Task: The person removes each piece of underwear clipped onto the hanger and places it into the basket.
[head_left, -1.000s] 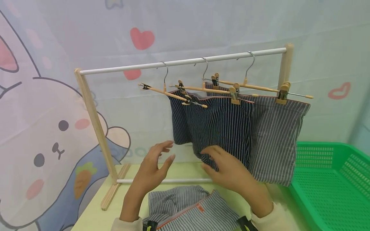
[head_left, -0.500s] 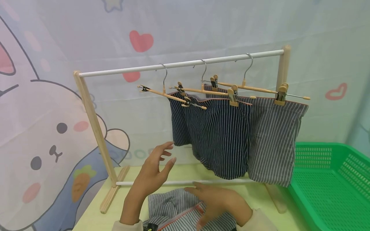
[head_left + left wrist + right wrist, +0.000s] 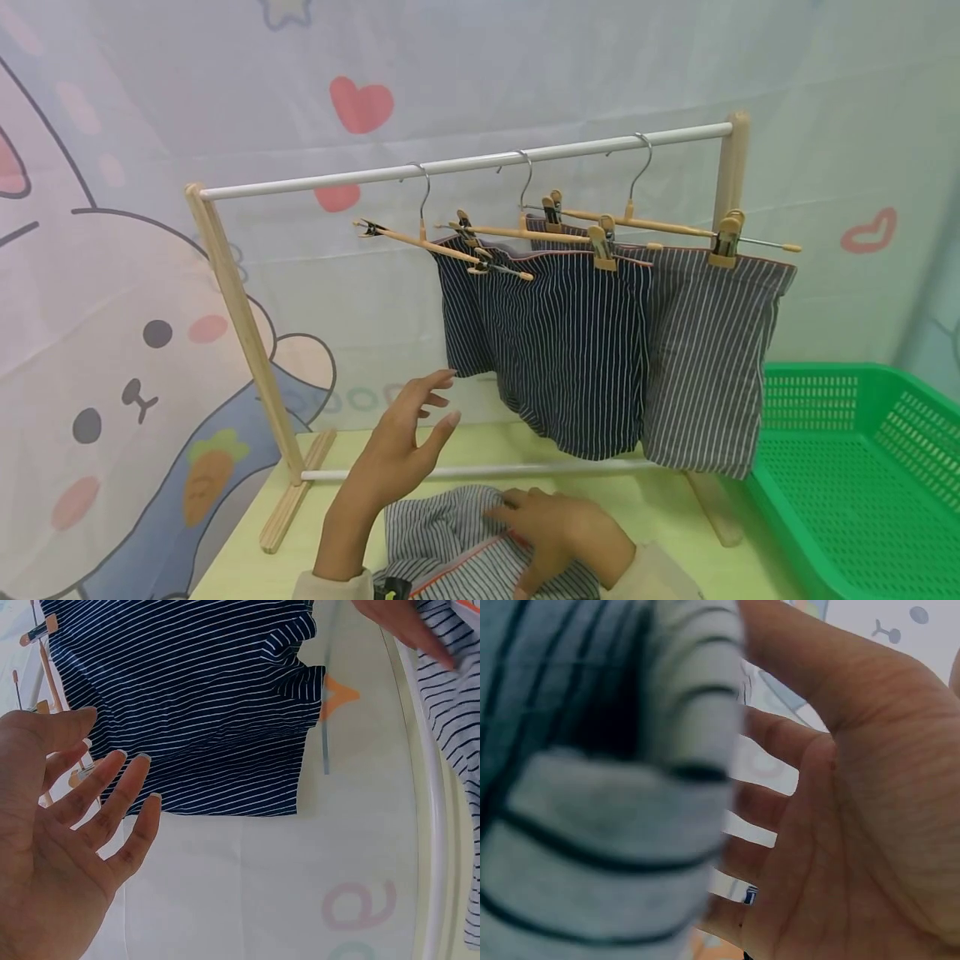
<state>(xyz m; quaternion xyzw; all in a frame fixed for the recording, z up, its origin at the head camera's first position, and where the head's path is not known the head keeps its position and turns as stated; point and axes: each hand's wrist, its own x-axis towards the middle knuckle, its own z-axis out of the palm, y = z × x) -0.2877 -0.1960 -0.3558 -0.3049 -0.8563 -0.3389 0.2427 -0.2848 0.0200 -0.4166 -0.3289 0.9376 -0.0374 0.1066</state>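
Note:
Light grey striped shorts (image 3: 431, 521) with an orange-red waistband edge lie on the table. My right hand (image 3: 558, 529) is over them with its fingers spread; in the right wrist view a blurred striped fold (image 3: 607, 847) hides part of the fingers. My left hand (image 3: 397, 454) is raised in the air, fingers loosely bent and holding nothing. Beyond it, navy striped shorts (image 3: 577, 358) hang from a clip hanger (image 3: 555, 237). Grey striped shorts (image 3: 701, 358) hang further right on another clip hanger (image 3: 667, 225). A third clip hanger (image 3: 393, 236) at the left bears no garment.
A white rail (image 3: 360, 177) on wooden posts (image 3: 243, 333) carries the hangers, with a lower bar (image 3: 480, 472) near the tabletop. At the right stands a green plastic basket (image 3: 802, 533). A cloth backdrop (image 3: 600, 67) with a printed rabbit hangs behind.
My right hand has come down from in front of the navy shorts to the grey shorts on the table. The left hand has stayed nearly still.

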